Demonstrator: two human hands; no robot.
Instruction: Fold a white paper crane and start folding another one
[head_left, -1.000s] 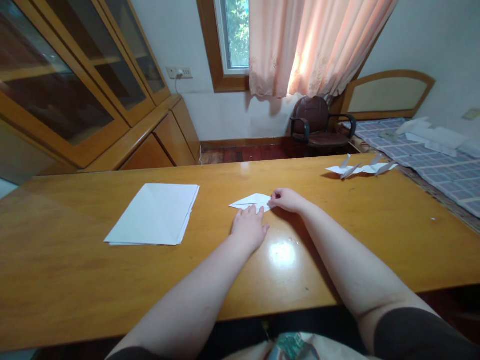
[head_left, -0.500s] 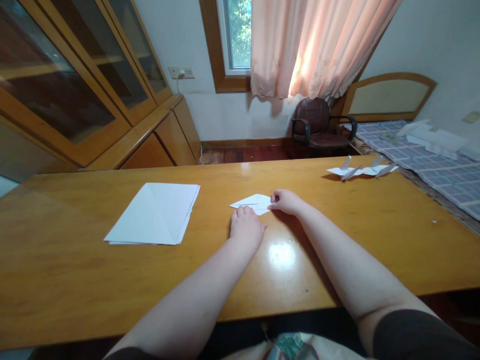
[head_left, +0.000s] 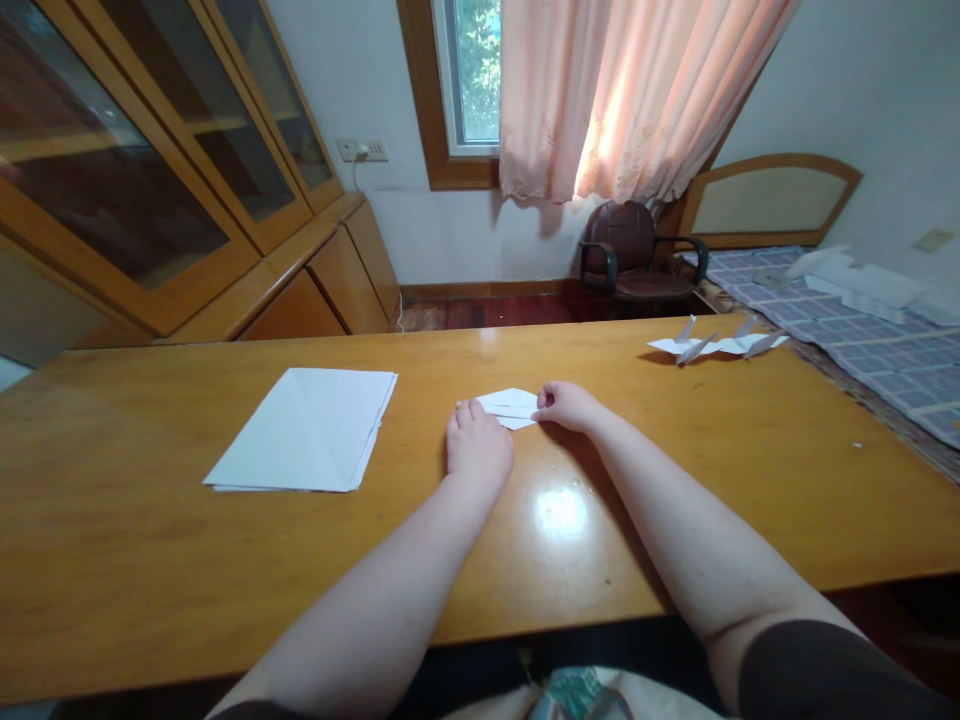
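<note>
Pinching paper (head_left: 513,408) at one end with right hand (head_left: 568,406); covering opposite end with left hand (head_left: 480,445), cannot tell if gripping. Lying between both, on table (head_left: 420,430). Probably light, crisp, crease-prone; hold by ends.

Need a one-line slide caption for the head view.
Left hand and right hand at a folded paper on the table; paper stack left, folded shapes far right.

White wall (head_left: 442,235) behind; wood-framed window (head_left: 466,110), green foliage (head_left: 484,65) outside. Peach-pink patterned fabric curtain (head_left: 555,100) alongside, daylight glowing through. Brown padded chair (head_left: 630,245) with black armrests (head_left: 611,268) below. Left: orange-brown wooden cabinet (head_left: 259,262), glass doors (head_left: 135,150) above. Right: cream headboard (head_left: 769,200) with wooden rim, blue-grey checked bed (head_left: 855,335). Dark reddish floor (head_left: 499,313). Glossy yellow-brown wooden table (head_left: 142,570) foremost, bright reflection (head_left: 561,513) on top.
</note>
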